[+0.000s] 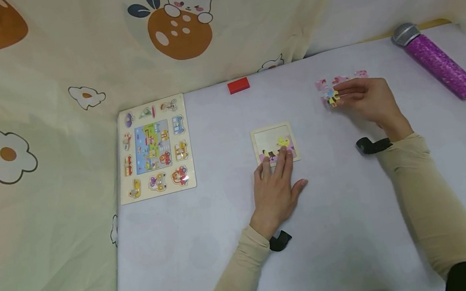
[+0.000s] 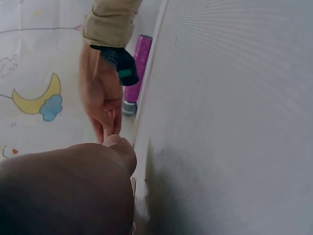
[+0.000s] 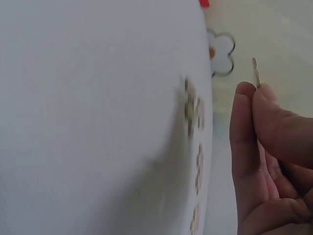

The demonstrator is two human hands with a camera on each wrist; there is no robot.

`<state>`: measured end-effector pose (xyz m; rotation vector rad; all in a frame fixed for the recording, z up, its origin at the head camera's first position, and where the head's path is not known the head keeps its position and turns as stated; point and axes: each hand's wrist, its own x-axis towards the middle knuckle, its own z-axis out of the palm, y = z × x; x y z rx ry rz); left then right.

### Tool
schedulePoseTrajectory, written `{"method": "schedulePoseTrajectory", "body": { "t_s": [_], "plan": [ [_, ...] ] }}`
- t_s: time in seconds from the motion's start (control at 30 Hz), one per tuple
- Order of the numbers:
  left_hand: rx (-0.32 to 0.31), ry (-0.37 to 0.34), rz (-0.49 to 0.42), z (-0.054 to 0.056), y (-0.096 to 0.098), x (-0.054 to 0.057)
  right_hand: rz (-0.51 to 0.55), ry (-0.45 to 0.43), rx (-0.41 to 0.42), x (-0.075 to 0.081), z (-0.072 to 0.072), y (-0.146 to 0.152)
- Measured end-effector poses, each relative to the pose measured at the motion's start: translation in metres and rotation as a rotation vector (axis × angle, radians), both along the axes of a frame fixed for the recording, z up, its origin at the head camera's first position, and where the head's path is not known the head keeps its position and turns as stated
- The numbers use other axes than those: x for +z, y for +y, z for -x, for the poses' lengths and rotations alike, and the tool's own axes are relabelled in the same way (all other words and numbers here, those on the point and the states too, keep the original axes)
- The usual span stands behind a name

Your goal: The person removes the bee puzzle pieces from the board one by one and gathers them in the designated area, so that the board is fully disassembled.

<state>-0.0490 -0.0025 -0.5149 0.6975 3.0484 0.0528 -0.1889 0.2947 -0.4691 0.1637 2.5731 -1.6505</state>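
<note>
My left hand (image 1: 274,192) lies over the lower edge of a small square puzzle board (image 1: 264,133), its fairly straight fingers resting on the board and the pieces in it. Pieces with yellow, black and purple print, such as a yellow one (image 1: 283,142), fill part of the board's lower side. My right hand (image 1: 367,101) is off to the right, above the table. Between its thumb and index finger it pinches a thin puzzle piece (image 3: 256,72), seen edge-on in the right wrist view. Loose pink-printed puzzle pieces (image 1: 321,85) lie close by its fingertips.
A larger wooden puzzle board (image 1: 158,188) with vehicle pictures lies at the left. A red block (image 1: 238,85) is near the table's back edge. The purple glittery microphone (image 1: 443,66) lies at the back right. Patterned cloth (image 1: 67,49) hangs behind the white table (image 1: 339,230).
</note>
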Motion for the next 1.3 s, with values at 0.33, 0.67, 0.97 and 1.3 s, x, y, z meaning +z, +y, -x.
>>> {"method": "schedulePoseTrajectory", "body": {
  "t_s": [0.33, 0.67, 0.97, 1.3],
  "plan": [
    [-0.001, 0.003, 0.004, -0.001, 0.000, 0.001, -0.372, 0.002, 0.097, -0.006, 0.016, 0.049],
    [-0.006, 0.015, -0.007, -0.001, 0.000, 0.001, -0.462, -0.021, 0.157, -0.007, 0.023, 0.054],
    [0.005, -0.012, 0.006, 0.000, 0.001, 0.002, -0.463, -0.028, 0.161, -0.008, 0.025, 0.055],
    [0.021, -0.029, -0.008, -0.001, 0.000, 0.003, -0.320, 0.084, 0.099, -0.005, 0.003, 0.020]
  ]
}}
